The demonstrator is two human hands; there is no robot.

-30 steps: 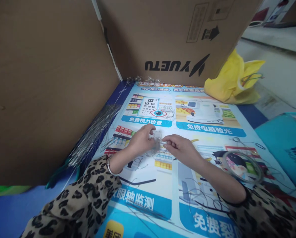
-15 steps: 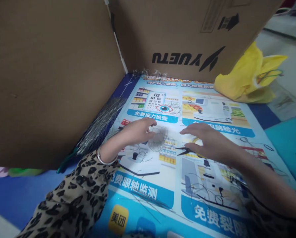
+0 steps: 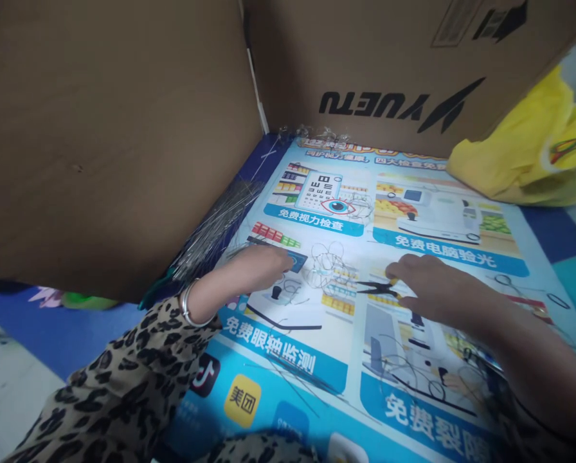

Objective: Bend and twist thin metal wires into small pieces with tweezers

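Wire loops [image 3: 330, 265] on poster [image 3: 356, 341] w/ pliers [image 3: 377, 288] just R, wire bundle [image 3: 213, 231] L, cardboard [image 3: 389, 48] behind, bag [image 3: 510, 157] back R.

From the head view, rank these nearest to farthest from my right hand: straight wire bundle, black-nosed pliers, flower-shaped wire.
1. Black-nosed pliers: at the right hand, tips pointing left.
2. Flower-shaped wire: left, just past those tips.
3. Straight wire bundle: farther left, beside the cardboard.
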